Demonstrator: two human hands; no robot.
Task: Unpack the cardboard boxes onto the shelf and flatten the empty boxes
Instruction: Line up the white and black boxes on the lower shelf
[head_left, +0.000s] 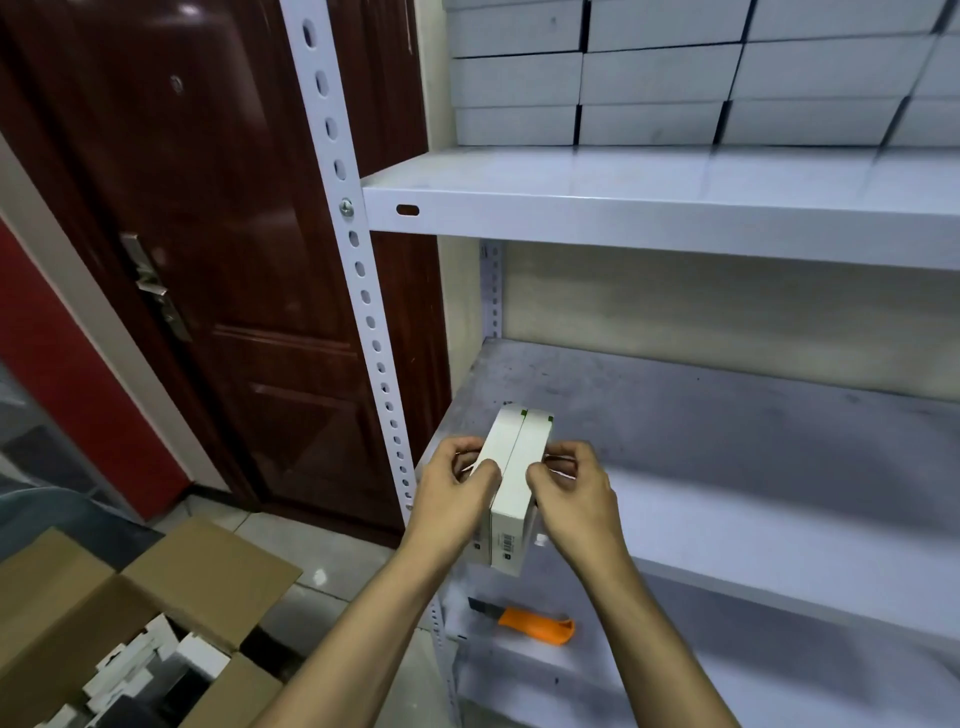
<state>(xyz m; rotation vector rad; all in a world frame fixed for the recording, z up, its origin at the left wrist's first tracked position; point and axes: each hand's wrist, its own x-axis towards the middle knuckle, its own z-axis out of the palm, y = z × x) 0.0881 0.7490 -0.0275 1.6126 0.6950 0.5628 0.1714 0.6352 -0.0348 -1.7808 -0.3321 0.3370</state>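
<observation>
Two white retail boxes (517, 467) pressed side by side, held together as one block at the front left corner of the middle shelf (727, 431). Far ends over the shelf board, near ends jutting past its front edge; whether they rest on the board cannot be told. Green marks at far top corners; barcode label on near end, print too small to read.

Left hand (457, 493) grips the left box, thumb curled over its top, fingers down the outer side. Right hand (569, 491) grips the right box the same way. Both fingertips partly hidden behind the boxes.

Upper shelf (623, 202): rows of stacked white boxes (660, 78), cut off at top and right edges.

Lower shelf: orange utility knife (530, 621), blade end dark.

Floor, lower left: open cardboard box (156, 597), flaps spread, white packages (140, 670) inside, partly cut off by frame edge.

Behind: dark red door (208, 234) with metal lock plate.
</observation>
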